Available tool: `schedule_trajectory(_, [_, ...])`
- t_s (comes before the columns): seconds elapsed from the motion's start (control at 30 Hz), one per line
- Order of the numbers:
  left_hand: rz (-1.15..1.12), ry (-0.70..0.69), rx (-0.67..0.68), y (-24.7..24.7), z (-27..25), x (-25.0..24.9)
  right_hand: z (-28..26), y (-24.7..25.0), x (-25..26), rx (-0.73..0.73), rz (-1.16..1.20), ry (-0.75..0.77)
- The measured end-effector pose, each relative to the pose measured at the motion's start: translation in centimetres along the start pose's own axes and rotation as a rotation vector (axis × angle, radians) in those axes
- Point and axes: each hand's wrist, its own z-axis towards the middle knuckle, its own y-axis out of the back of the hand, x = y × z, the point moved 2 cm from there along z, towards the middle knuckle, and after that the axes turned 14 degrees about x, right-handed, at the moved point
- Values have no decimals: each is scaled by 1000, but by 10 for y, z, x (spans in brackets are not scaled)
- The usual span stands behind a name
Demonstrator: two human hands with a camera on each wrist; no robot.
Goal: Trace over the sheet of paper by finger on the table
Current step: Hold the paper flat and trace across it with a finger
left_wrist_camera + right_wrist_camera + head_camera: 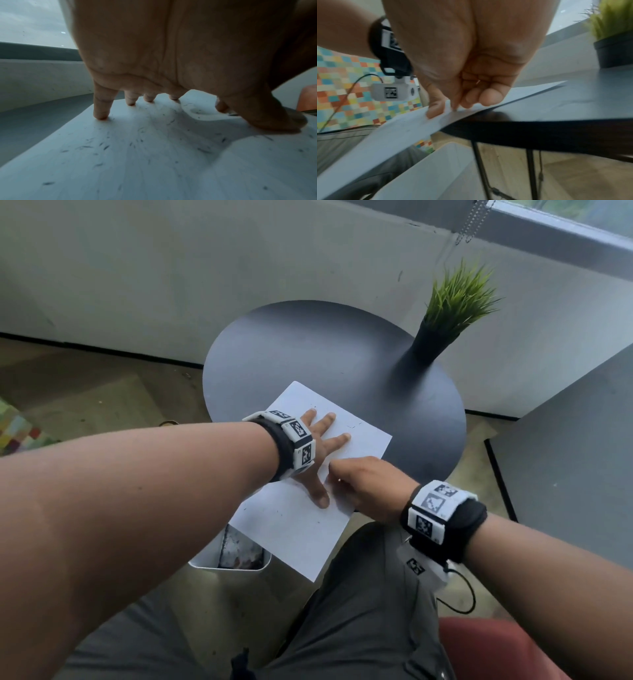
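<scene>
Round dark surface, small, beside a pale wall. Potted plant stands at its far right side, well apart from the work.

Sheet of paper lies at the near edge of the surface, its near part overhanging the rim above a white bin on the floor. Faint dark flecks scattered over it.

Left hand flat on the sheet, fingers straight and spread, tips and thumb pressing down. Holds nothing; likely pinning the paper so it does not slide or tip off.

Right hand just beside the left thumb, most fingers curled into the palm, holding nothing. One finger reaches down onto the paper near the surface's edge. Judged to be the tracing finger, stroke under way.
</scene>
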Motion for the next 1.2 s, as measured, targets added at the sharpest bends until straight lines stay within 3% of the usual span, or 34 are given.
schedule_trajectory(0.17, [-11,13,-15,-1,0,0,14,21,-51,-178,149,-406])
schedule_trajectory(0.27, [-16,4,-17,-1,0,0,12,7,-25,-157,70,-228])
schedule_trajectory(0.33, [-5,4,-14,-1,1,0,1,-3,-5,-16,7,-14])
schedule_trajectory(0.4, [-4,7,-15,-1,1,0,-5,1,-11,95,-59,63])
schedule_trajectory(0.43, [-11,7,-17,-1,1,0,-4,7,-21,83,-63,23])
schedule_trajectory(0.57, [-27,9,-18,-1,2,0,1,20,-49,-151,116,-386])
schedule_trajectory(0.6, [-24,9,-18,-1,2,1,2,14,-41,-149,52,-375])
schedule_trajectory(0.7, [-13,5,-24,-2,3,1,-8,-8,-1,-44,-21,-87])
schedule_trajectory(0.77, [-11,12,-31,-3,4,0,-14,-5,-1,42,-4,11])
schedule_trajectory(0.8, [-14,12,-33,-2,4,0,-11,-1,-11,40,-1,-11])
schedule_trajectory(0.93, [-40,0,-31,-3,4,1,0,20,-54,-139,194,-423])
schedule_trajectory(1.0, [-36,1,-28,-4,4,3,4,12,-36,-123,67,-372])
schedule_trajectory(1.1, [-24,-6,-27,-3,4,2,1,-4,4,-31,22,-82])
schedule_trajectory(1.13, [-26,-10,-26,-3,3,2,1,-3,3,-24,37,-45])
schedule_trajectory(1.2, [-45,-16,-40,-4,2,2,3,7,-17,-52,44,-118])
